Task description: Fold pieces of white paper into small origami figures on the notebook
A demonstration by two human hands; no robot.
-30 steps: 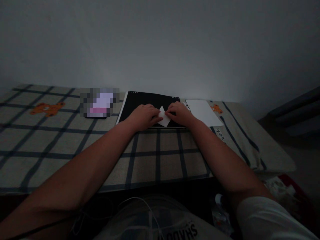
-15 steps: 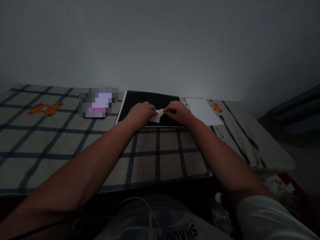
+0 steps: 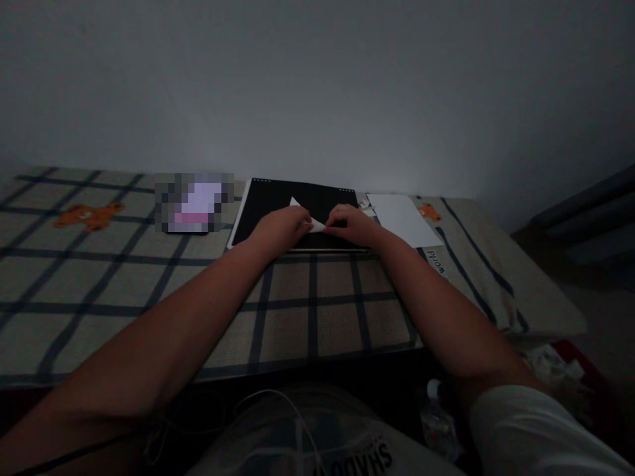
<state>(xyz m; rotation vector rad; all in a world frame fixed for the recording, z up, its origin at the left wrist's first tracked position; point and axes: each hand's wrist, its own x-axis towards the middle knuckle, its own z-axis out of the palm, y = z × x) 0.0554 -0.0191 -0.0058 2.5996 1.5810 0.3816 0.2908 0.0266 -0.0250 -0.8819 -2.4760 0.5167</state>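
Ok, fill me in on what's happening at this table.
A person is working a small white piece of paper with both bare hands. The left hand and right hand meet over it and pinch it, a pointed flap sticking up. It sits on a black board lying on a checked cloth. A plain white sheet lies to the right of the board.

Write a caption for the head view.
Both hands, left and right, pinch a small folded white paper over a black board.
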